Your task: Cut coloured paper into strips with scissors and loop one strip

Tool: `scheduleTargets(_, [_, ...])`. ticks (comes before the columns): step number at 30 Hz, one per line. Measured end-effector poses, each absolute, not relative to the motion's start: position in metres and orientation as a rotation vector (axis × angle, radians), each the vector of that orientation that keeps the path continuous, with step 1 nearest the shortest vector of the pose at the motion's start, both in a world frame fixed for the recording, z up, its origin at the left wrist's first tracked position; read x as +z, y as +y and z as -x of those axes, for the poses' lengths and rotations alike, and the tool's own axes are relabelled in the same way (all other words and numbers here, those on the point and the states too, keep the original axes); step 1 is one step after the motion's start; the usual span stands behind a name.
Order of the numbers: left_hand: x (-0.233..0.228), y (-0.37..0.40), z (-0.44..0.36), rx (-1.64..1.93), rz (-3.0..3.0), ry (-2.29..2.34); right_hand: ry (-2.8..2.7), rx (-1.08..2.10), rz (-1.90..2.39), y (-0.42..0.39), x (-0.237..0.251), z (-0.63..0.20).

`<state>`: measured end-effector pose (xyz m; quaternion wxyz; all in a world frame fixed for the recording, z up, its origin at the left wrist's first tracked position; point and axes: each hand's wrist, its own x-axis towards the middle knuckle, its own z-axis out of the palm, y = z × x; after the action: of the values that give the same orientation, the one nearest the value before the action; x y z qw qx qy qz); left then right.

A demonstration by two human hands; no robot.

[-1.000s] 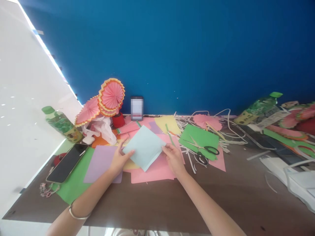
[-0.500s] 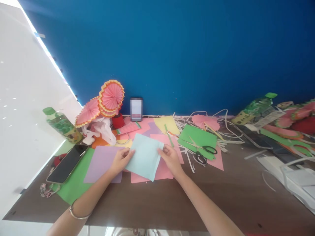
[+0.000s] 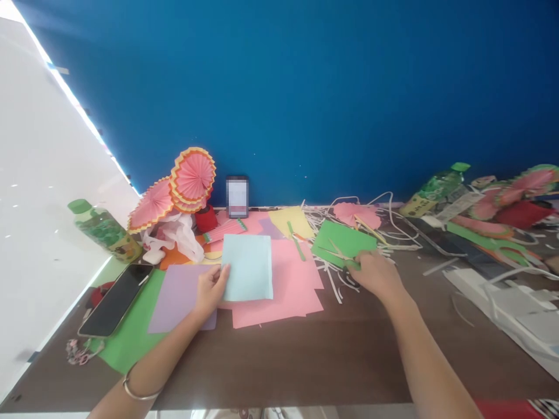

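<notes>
My left hand (image 3: 210,291) pinches the left edge of a light blue folded paper (image 3: 250,267), which lies flat over pink sheets (image 3: 294,288) on the brown table (image 3: 305,361). My right hand (image 3: 375,274) lies further right at the edge of a green sheet (image 3: 345,235), with its fingers closed over the handles of a pair of scissors (image 3: 334,252). Only the blades show, pointing left across the green sheet. A purple sheet (image 3: 177,294) lies under my left wrist.
A phone (image 3: 116,299) lies on green paper at left, beside a green bottle (image 3: 102,230). Pink paper fans (image 3: 192,174) and a small upright phone (image 3: 237,196) stand at the blue wall. White paper strips (image 3: 393,227), another bottle (image 3: 432,189) and craft clutter fill the right side.
My right hand let go of the blue paper and moved right onto the scissors. My left hand turned the blue paper square and laid it flat on the pink sheets.
</notes>
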<state>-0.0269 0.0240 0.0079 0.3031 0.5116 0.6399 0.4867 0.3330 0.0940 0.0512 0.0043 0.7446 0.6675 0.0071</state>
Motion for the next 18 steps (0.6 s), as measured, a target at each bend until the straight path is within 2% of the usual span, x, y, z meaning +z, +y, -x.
scheduleTargets(4, [0.013, 0.024, 0.026, 1.321, -1.334, 1.716, 2.023, -0.083, -2.335, 0.093, 0.040, -0.353])
scheduleTargets(10, [0.010, 0.026, 0.028, 1.339, -1.299, 1.735, 2.068, -0.050, -2.246, 0.097, 0.030, -0.357])
scheduleTargets(18, [0.005, 0.026, 0.030, 1.350, -1.284, 1.716, 1.950, 0.238, -2.154, 0.079, 0.058, -0.337])
